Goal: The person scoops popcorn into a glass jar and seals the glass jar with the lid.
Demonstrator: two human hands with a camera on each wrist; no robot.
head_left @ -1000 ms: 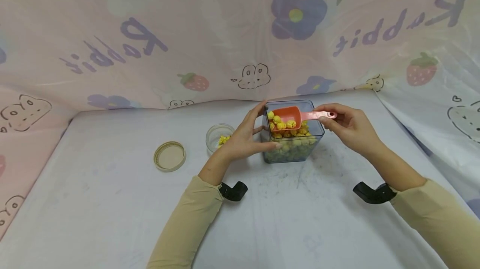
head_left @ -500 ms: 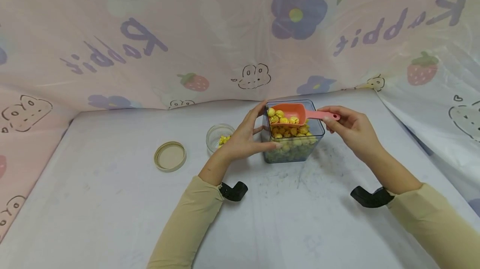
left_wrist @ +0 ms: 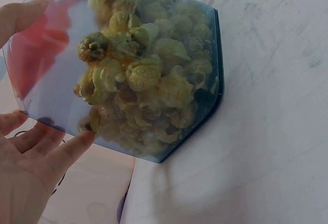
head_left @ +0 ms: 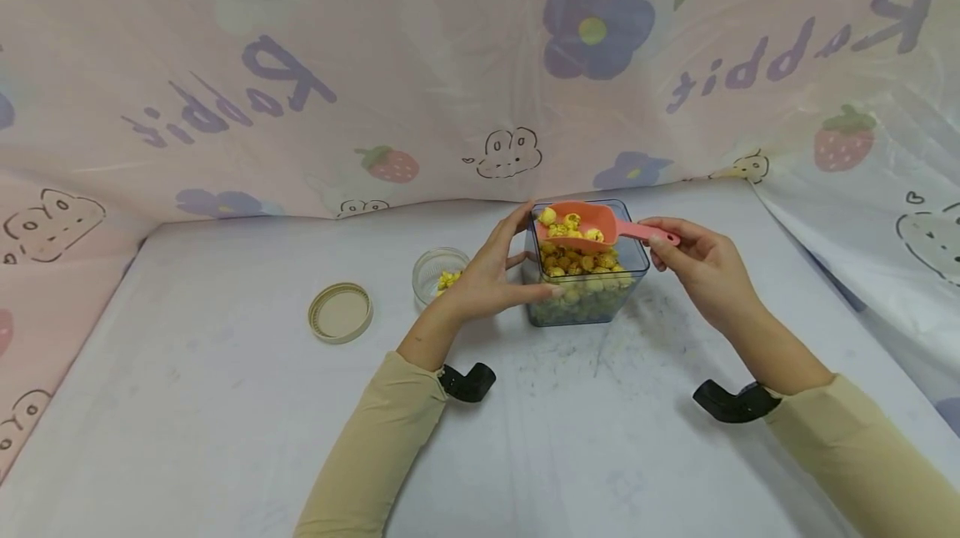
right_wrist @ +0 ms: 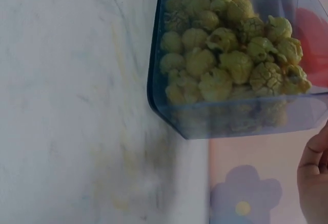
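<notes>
My right hand [head_left: 708, 271] pinches the handle of an orange-pink scoop [head_left: 611, 228] between thumb and fingers. Several pieces of yellow popcorn lie in the scoop, which is over the mouth of a clear bluish square container [head_left: 588, 314]. Round popcorn [left_wrist: 146, 75] fills the container to more than half its height. My left hand [head_left: 487, 279] holds the container by its left side, thumb along the front and fingers spread round the back corner. Through the container wall, the scoop shows as a red shape in the right wrist view.
To the left of the container stands a small round clear jar [head_left: 429, 264] with some popcorn in it, partly hidden behind my left hand. A round beige lid [head_left: 340, 314] lies further left on the white table [head_left: 225, 404]. Behind rises a printed curtain [head_left: 450, 62].
The scoop has risen with popcorn in it and tilted, its bowl now further back over the container. My right hand has shifted slightly right and toward me. The left hand stays in place.
</notes>
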